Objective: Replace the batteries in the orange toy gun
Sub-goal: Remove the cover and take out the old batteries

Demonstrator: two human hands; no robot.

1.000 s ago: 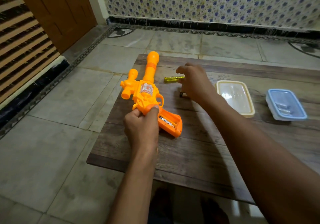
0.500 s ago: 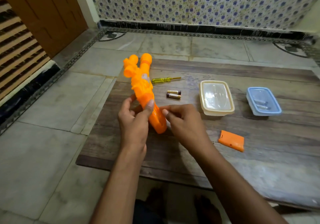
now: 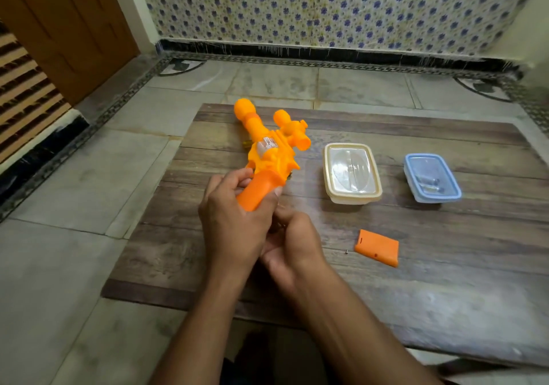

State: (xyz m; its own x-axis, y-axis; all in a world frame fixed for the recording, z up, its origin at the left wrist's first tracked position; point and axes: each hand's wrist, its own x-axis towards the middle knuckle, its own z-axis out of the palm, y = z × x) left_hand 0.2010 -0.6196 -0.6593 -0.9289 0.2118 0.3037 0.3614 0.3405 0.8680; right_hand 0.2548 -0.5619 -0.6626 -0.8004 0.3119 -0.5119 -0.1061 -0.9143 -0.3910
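Head view: left hand (image 3: 234, 230) fingers grip orange toy gun (image 3: 267, 158), barrel pointing away, up-left.

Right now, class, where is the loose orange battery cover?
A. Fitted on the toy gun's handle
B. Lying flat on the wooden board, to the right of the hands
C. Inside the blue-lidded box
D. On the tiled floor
B: the orange battery cover lies flat on the wooden board, apart from the toy gun and both boxes.

Toy gun (image 3: 269, 158): orange; we see it tilted, barrel pointing away.
Battery cover (image 3: 377, 247): orange, detached; we find it flat on the tabletop (image 3: 445, 265).
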